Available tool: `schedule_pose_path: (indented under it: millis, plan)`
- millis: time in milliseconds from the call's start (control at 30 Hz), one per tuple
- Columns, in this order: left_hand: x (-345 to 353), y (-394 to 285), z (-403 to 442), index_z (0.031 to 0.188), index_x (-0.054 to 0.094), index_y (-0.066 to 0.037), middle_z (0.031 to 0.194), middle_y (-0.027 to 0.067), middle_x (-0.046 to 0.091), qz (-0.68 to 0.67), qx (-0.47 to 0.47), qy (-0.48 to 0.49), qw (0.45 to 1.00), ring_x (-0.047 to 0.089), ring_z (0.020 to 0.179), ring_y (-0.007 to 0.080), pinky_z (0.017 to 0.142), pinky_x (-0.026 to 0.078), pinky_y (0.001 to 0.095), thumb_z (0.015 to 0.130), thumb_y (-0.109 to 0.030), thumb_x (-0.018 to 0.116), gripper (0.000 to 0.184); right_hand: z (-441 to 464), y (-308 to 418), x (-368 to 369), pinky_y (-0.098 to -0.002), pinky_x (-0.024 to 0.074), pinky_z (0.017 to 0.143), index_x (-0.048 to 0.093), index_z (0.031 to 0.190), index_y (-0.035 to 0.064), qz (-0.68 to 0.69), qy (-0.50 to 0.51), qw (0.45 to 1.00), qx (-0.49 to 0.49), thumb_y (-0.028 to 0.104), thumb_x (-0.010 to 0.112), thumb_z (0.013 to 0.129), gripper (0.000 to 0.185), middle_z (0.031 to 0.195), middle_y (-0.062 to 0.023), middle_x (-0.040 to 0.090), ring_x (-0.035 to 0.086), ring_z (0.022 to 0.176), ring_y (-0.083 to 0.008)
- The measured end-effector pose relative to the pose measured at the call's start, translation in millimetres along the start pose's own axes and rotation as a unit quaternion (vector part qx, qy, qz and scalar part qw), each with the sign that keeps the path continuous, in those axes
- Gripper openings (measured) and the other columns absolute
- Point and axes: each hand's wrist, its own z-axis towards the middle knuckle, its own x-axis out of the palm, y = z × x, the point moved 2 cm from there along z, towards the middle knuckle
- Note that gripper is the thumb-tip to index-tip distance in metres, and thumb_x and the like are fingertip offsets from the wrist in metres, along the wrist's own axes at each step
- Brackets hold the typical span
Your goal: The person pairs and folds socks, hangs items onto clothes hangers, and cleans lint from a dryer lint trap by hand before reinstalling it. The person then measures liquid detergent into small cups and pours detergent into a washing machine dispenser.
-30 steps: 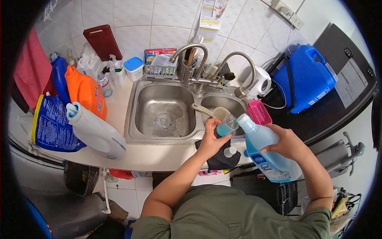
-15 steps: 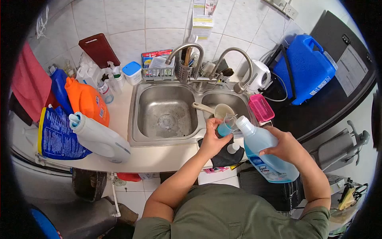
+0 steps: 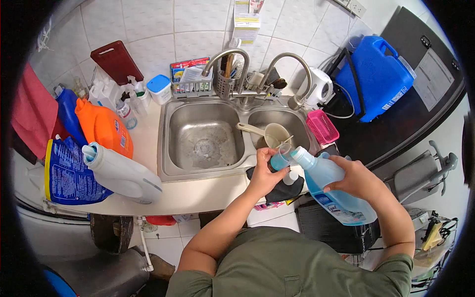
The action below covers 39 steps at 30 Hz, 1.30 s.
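My left hand (image 3: 263,174) is closed around a small clear cup (image 3: 281,159) with blue liquid in it, held at the front edge of the sink. My right hand (image 3: 359,179) grips a large clear bottle of blue liquid (image 3: 324,179). The bottle leans left, its white neck close beside the cup's rim; whether liquid is flowing, I cannot tell. Below the cup, a white cap (image 3: 291,177) rests on a black cloth (image 3: 283,191). A cream dipper (image 3: 275,134) with a handle sits in the right sink basin, just behind my left hand.
A steel double sink (image 3: 166,143) is set in the white counter (image 3: 208,195). At left stand a white bottle (image 3: 126,173), a blue pouch (image 3: 74,173) and an orange jug (image 3: 104,126). A pink basket (image 3: 322,126) and a blue jerrycan (image 3: 378,79) are at right. Two curved faucets (image 3: 237,52) rise behind the sink.
The bottle in my right hand has tipped further left, its neck lower and nearer the cup. The blue liquid has moved up into the neck. My left hand stays nearly still.
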Motion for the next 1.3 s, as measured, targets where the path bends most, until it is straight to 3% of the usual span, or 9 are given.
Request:
schedule_pose_path:
  millis: [400,600,700,767,867,967,1100,1200,1300]
  plan:
    - [-8.8,-5.3,-6.2,0.125,0.029,-0.008,0.123,0.012,0.051,0.041,-0.001,0.0,0.999,0.051,0.116,0.0197,0.1,0.041,0.0343,0.078,0.003,0.076,0.067,-9.0,3.2,9.9,-0.0396,0.0535,0.084,0.054,0.13,0.0048,0.069,-0.056,0.996,-0.011,0.025,0.089,0.065,0.077,0.102,-0.0235,0.069,0.069,0.095,-0.0343]
    - [-14.6,-5.4,-15.9,0.129,0.041,-0.004,0.128,0.0095,0.052,0.107,-0.107,0.048,0.987,0.052,0.117,0.0186,0.094,0.047,0.0326,0.079,-0.001,0.076,0.061,-27.5,-28.7,36.7,-0.0388,0.0538,0.084,0.053,0.132,0.0059,0.162,-0.159,0.973,-0.039,0.024,0.091,0.062,0.082,0.101,-0.0236,0.069,0.07,0.097,-0.0319]
    - [-20.0,23.2,-20.7,0.124,0.051,-0.008,0.118,0.0079,0.056,0.208,-0.086,0.022,0.974,0.055,0.113,0.0197,0.091,0.05,0.0318,0.077,-0.006,0.08,0.056,-43.6,-45.7,47.3,-0.0387,0.0542,0.084,0.054,0.131,0.0055,0.201,-0.203,0.958,-0.024,0.023,0.091,0.06,0.082,0.101,-0.0234,0.069,0.07,0.098,-0.0305]
    - [-15.8,26.6,-19.5,0.122,0.057,-0.014,0.114,0.0105,0.056,0.3,-0.093,0.017,0.949,0.056,0.111,0.026,0.095,0.048,0.0383,0.072,-0.016,0.084,0.057,-53.6,-56.1,54.7,-0.0386,0.0544,0.084,0.054,0.13,0.0054,0.216,-0.224,0.95,-0.006,0.022,0.091,0.059,0.082,0.103,-0.0231,0.069,0.07,0.098,-0.0299]
    - [-8.5,40.3,-13.3,0.122,0.057,-0.015,0.125,0.0159,0.053,0.497,-0.063,0.092,0.861,0.054,0.113,0.0308,0.102,0.041,0.0434,0.07,-0.027,0.086,0.061,-70.4,-73.2,65.9,-0.0383,0.0547,0.084,0.055,0.13,0.0058,0.228,-0.255,0.94,0.008,0.021,0.092,0.057,0.083,0.106,-0.0221,0.069,0.07,0.099,-0.0302]
    - [-10.8,66.2,-14.3,0.128,0.056,-0.014,0.129,0.0209,0.05,0.52,-0.111,0.138,0.835,0.052,0.112,0.0361,0.102,0.036,0.0449,0.064,-0.032,0.087,0.073,-85.8,-93.1,82.3,-0.038,0.0551,0.084,0.055,0.13,0.0067,0.224,-0.281,0.933,0.006,0.02,0.092,0.056,0.083,0.11,-0.0208,0.068,0.069,0.1,-0.0319]
    - [6.0,42.3,-29.3,0.144,0.041,-0.01,0.134,0.0204,0.046,0.572,-0.075,0.037,0.816,0.04,0.125,0.0409,0.105,0.031,0.048,0.065,-0.037,0.085,0.094,-110.2,-114.1,102.3,-0.0394,0.0555,0.085,0.055,0.13,0.0075,0.234,-0.278,0.931,0.043,0.018,0.092,0.056,0.084,0.111,-0.0214,0.067,0.068,0.102,-0.033]
    - [47.5,-10.7,-12.7,0.142,0.043,-0.012,0.134,0.0186,0.046,0.587,0.165,0.104,0.786,0.041,0.126,0.0376,0.107,0.027,0.0529,0.071,-0.035,0.081,0.084,-126.2,-128.4,118.4,-0.0398,0.0557,0.085,0.055,0.129,0.0079,0.252,-0.274,0.926,0.059,0.018,0.093,0.055,0.083,0.11,-0.0213,0.068,0.068,0.101,-0.0339]
    - [82.5,0.0,2.8,0.128,0.059,-0.013,0.123,0.0144,0.056,0.703,0.176,0.295,0.623,0.046,0.122,0.0304,0.107,0.026,0.0566,0.079,-0.028,0.072,0.053,-136.0,-139.9,137.2,-0.0409,0.0558,0.083,0.055,0.129,0.0086,0.258,-0.258,0.928,0.071,0.021,0.092,0.056,0.083,0.106,-0.0222,0.068,0.067,0.1,-0.0369]
